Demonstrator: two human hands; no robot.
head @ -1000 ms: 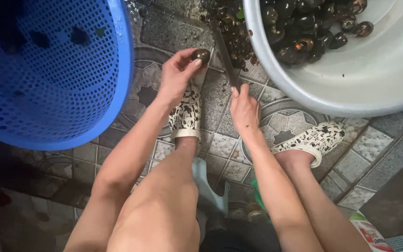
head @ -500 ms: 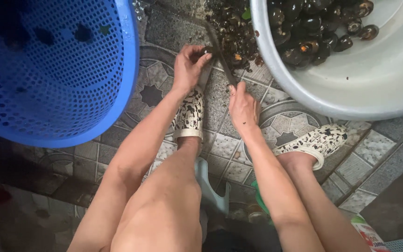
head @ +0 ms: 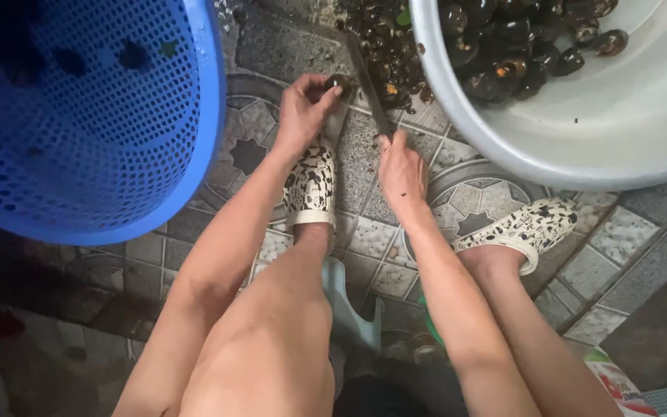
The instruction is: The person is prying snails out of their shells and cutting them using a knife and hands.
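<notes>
Here the left hand (head: 306, 108) pinches a dark snail (head: 341, 82) over the tiled floor (head: 372, 239), while the right hand (head: 401, 171) closes its grip on a knife (head: 370, 81) whose blade points toward the snail pile (head: 391, 50) beside the white basin (head: 580, 123).

The perforated basket (head: 79, 116) is bright blue; the basin (head: 619, 116) is pale grey-white and holds glossy dark brown-black snails (head: 519, 46). The slippers (head: 309, 185) are cream with black speckles, and the floor tiles (head: 457, 193) are grey with star and ring patterns.
</notes>
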